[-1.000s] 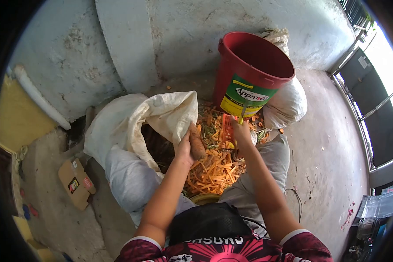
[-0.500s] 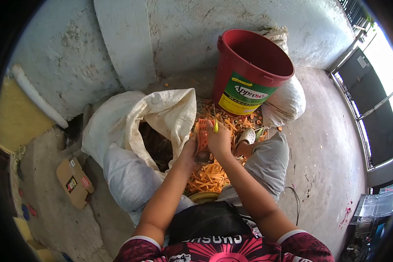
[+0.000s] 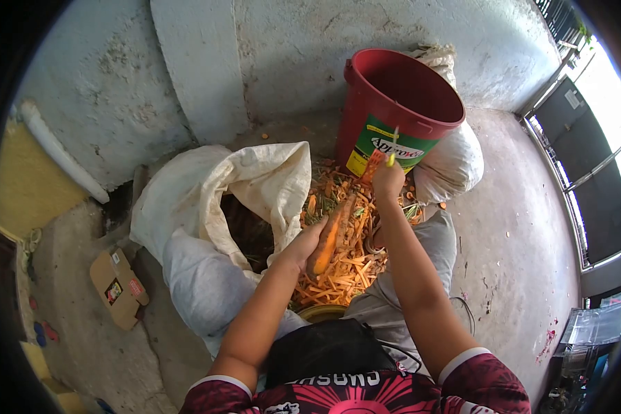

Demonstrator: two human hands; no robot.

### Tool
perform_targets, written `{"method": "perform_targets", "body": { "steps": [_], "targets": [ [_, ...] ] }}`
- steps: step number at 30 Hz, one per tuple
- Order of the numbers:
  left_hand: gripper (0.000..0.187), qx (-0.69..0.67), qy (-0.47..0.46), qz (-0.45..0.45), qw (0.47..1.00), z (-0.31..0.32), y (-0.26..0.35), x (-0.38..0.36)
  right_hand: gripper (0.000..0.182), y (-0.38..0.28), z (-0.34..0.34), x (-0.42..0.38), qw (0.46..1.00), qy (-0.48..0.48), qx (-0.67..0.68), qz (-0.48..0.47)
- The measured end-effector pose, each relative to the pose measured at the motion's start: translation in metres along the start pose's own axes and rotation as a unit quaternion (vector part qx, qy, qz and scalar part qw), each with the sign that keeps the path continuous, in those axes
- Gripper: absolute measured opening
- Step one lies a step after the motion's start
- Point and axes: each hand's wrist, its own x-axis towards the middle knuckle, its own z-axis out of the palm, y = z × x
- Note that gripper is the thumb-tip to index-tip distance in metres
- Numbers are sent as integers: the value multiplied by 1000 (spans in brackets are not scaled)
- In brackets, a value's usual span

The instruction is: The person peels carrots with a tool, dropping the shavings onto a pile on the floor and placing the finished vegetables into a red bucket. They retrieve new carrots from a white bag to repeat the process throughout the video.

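Note:
My left hand (image 3: 309,245) is closed round a large carrot (image 3: 326,243), partly peeled, with bright orange flesh showing toward its lower end. Up and to the right, in front of the red bucket (image 3: 366,90), my right hand (image 3: 388,178) grips an orange slotted tool (image 3: 372,168); a yellow-handled blade (image 3: 391,160) sticks up from the same fist. The tool is apart from the carrot. Orange shreds and peelings (image 3: 334,279) lie in a heap beneath both hands, above the rim of a yellowish container (image 3: 322,312).
An open white sack (image 3: 179,181) with dark contents stands at the left. Another sack (image 3: 450,165) leans behind the bucket. Flattened cardboard (image 3: 119,286) lies on the floor at left. A wall (image 3: 290,62) runs along the back, and a dark cable (image 3: 470,314) lies at right.
My right hand has moved up and right, away from my left, taking the orange tool and yellow-handled blade along. The carrot now shows in my left hand.

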Motion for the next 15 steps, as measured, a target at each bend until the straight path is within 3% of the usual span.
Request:
{"method": "perform_targets", "body": {
  "steps": [3, 6, 7, 9, 10, 12, 15],
  "targets": [
    [39, 22, 46, 10, 999, 2, 0, -2, 32, 1, 1, 13, 997, 33, 71, 5],
    [37, -53, 32, 11, 998, 2, 1, -2, 32, -8, -3, -7, 988, -45, 146, 25],
    [36, -50, 31, 11, 998, -1, 2, 1, 31, -15, -6, -23, 983, -42, 177, -10],
    [35, -44, 28, 9, 999, -14, 3, 12, 29, -25, -14, -51, 974, -129, 184, 30],
    [36, -67, 27, 20, 997, -17, 2, 17, 26, -37, -23, -69, 947, -169, 272, 37],
    [36, -112, 26, 44, 992, -18, 2, 22, 23, -23, -15, -85, 963, -204, 174, 4],
    [41, -86, 31, 33, 995, -17, 5, 18, 22, -8, -12, -83, 966, -112, 233, -6]
  ]
}}
